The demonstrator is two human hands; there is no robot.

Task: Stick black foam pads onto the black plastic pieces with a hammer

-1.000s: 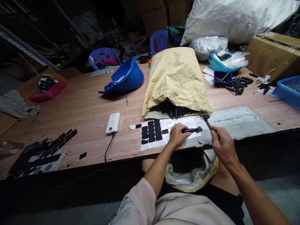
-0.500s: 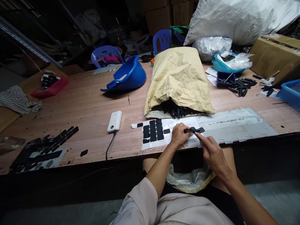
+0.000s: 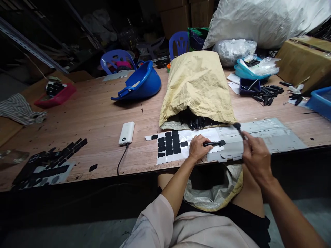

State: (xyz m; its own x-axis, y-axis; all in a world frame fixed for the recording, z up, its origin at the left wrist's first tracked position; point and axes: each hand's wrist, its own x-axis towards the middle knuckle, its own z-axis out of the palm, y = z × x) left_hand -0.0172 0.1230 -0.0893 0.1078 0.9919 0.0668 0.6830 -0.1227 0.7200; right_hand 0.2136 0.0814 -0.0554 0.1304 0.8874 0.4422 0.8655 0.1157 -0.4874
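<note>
My left hand is closed around one end of a slim black piece, keeping it down on the white sheet. Under the far end of that piece lies a dark flat patch. In the fist of my right hand is a thin-handled tool that looks like a small hammer, its round dark head raised to the right of the black piece and apart from it. Rows of black rounded stickers cover the sheet just left of my left hand.
A yellow sack lies beyond my hands, its mouth showing black pieces. A white power bank with a cable rests on the left. Further back sits a blue basin. Below the table edge, an open sack hangs at my lap.
My right hand has lifted the small hammer off the black piece and swung it to the right. My left hand holds the same spot.
</note>
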